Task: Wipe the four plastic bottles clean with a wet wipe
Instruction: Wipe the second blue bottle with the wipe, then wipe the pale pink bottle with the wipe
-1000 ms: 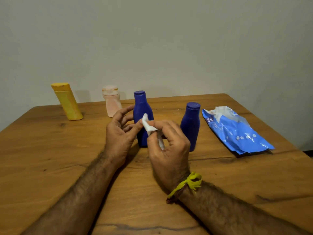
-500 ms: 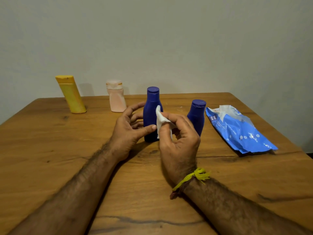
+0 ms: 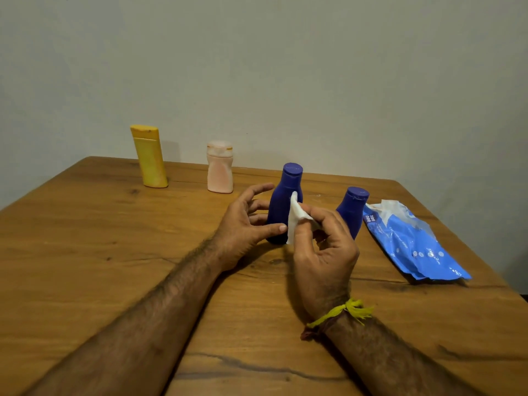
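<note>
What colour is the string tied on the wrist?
Yellow. The string on the right wrist shows clearly in the head view.

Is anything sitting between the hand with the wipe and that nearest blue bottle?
Nothing visible. The right hand holds the wet wipe right in front of the nearer blue bottle, with only air between. The left hand is open beside the bottle, not blocking it.

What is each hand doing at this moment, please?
Left hand: open, fingers spread beside the taller blue bottle; contact cannot be told.
Right hand: closed, pinching the white wet wipe.
</note>
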